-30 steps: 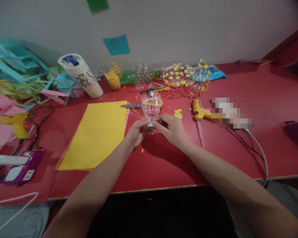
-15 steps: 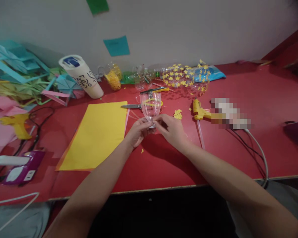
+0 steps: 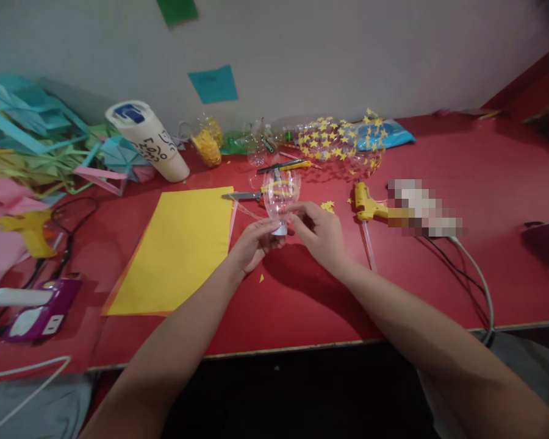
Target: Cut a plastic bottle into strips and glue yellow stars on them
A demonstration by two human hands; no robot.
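A clear plastic bottle top (image 3: 280, 198), cut off and turned upside down, stands upright over the table with its white cap (image 3: 279, 230) lowest. My left hand (image 3: 258, 244) is closed round the neck and cap from the left. On the right side, my right hand (image 3: 319, 235) has its thumb and index finger pinched at the plastic just above the neck. Behind the see-through wall lie scissors (image 3: 242, 196) and a yellow-and-black cutter knife (image 3: 295, 165). Small yellow paper stars (image 3: 328, 207) rest to the right of the bottle top.
Yellow paper sheets (image 3: 178, 244) lie at left. A yellow glue gun (image 3: 365, 202) is at right, another glue gun (image 3: 30, 230) far left beside a purple power strip (image 3: 43, 311). A white tumbler (image 3: 153, 143) and a star-covered clear bottle (image 3: 324, 137) stand near the wall.
The bottle top has shifted slightly to the right. My right hand's fingers have moved up from the cap to the side above the neck, uncovering the white cap.
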